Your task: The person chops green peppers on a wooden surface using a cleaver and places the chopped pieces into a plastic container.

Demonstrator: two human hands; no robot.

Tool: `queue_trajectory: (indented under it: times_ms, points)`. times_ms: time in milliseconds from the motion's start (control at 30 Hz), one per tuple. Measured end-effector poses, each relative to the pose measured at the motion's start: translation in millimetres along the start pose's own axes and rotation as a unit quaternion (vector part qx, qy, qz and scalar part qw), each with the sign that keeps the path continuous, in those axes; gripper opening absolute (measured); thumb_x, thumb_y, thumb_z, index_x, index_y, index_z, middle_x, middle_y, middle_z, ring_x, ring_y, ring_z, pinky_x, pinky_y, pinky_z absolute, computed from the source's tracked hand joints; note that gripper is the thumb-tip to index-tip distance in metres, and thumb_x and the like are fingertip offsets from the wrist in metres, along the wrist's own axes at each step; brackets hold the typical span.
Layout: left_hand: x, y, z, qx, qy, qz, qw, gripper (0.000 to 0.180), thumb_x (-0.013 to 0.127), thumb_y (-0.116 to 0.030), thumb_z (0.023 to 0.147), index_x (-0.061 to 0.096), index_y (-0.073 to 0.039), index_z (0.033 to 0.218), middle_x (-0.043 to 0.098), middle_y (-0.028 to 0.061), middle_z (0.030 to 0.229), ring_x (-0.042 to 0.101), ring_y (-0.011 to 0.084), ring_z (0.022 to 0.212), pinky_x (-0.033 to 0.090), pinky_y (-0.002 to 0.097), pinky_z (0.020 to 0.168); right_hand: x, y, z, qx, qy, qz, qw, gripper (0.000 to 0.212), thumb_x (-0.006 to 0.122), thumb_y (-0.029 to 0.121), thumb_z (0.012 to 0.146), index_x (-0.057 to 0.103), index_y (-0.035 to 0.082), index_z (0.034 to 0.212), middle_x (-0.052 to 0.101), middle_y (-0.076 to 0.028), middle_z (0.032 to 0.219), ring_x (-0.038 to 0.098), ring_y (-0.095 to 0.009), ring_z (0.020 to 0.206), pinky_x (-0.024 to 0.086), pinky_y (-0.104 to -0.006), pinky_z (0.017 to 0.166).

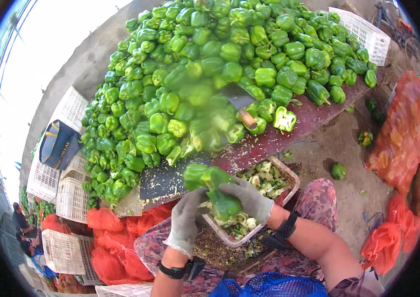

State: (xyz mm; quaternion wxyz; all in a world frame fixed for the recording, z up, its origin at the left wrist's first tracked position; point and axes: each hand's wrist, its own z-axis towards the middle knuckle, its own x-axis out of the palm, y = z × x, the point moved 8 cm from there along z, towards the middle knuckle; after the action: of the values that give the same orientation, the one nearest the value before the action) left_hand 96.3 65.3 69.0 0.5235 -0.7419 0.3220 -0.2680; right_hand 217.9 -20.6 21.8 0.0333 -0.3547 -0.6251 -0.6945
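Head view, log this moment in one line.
left grey-gloved hand | right grey-gloved hand | holding: green bell pepper | below: pale plastic crate

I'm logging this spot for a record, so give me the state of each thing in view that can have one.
Held green pepper, blurred, seemingly split.
Left grip, gloved, closed on held green pepper.
Right grip, gloved, closed on held green pepper.
Pepper pile, heaped high.
Cleaver, lying on the pepper pile, unheld.
Cut pepper, open, pale inside showing.
Tray, holding pepper scraps.
Net sack, filled.
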Motion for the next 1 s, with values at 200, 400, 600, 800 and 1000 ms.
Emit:
queue_trajectory:
  times_ms: [200,400,600,800,1000]
  points:
    - [24.2,-6.4,-26.1,0.211,0.063,0.396,0.892,0.061,0.080,-0.018,0.071,0.057,-0.004,0.126,0.054,0.0174,0.124,0.050,0.0307,0.118,0.041,0.0378,0.102,-2.7,-30.0,-11.1,0.126,0.025,0.251,0.960,0.032,0.057,0.015,0.096,0.055,-0.002,0.122,0.064,-0.011,0.110,0.065,-0.014,0.094,0.054,-0.0244,0.081]
    - [35.2,6.6,-24.3,0.155,0.087,0.445,0.877,0.061,0.084,-0.020,0.064,0.061,-0.006,0.119,0.053,0.0146,0.123,0.047,0.0304,0.119,0.042,0.0353,0.100,-26.3,-58.7,-9.1,0.081,0.077,0.068,0.991,0.043,0.058,-0.001,0.090,0.051,0.003,0.132,0.059,-0.011,0.123,0.059,-0.020,0.111,0.049,-0.0282,0.091]
    - [48.2,26.0,-23.8,0.175,0.122,0.376,0.902,0.065,0.087,-0.024,0.063,0.060,-0.005,0.118,0.059,0.0148,0.121,0.059,0.0264,0.110,0.047,0.0366,0.094,10.9,-22.9,-25.7,0.198,0.099,0.112,0.969,0.046,0.064,0.025,0.091,0.053,0.000,0.129,0.067,-0.009,0.108,0.066,-0.012,0.089,0.055,-0.0244,0.078]
    - [44.6,26.9,-26.8,0.260,0.091,0.360,0.891,0.066,0.090,-0.026,0.061,0.061,-0.004,0.116,0.064,0.0134,0.111,0.063,0.0274,0.103,0.050,0.0382,0.089,11.9,-42.2,-16.8,0.169,0.147,0.080,0.971,0.041,0.060,0.024,0.095,0.055,0.001,0.128,0.066,-0.006,0.109,0.064,-0.010,0.089,0.055,-0.0233,0.075]
    - [46.8,22.3,-21.2,0.247,0.069,0.459,0.851,0.058,0.090,-0.027,0.060,0.067,-0.006,0.109,0.062,0.0133,0.115,0.061,0.0298,0.103,0.049,0.0407,0.090,0.1,-38.9,-12.8,0.110,0.113,0.083,0.984,0.039,0.059,0.028,0.096,0.057,0.001,0.124,0.065,-0.005,0.109,0.063,-0.008,0.087,0.054,-0.0234,0.074]
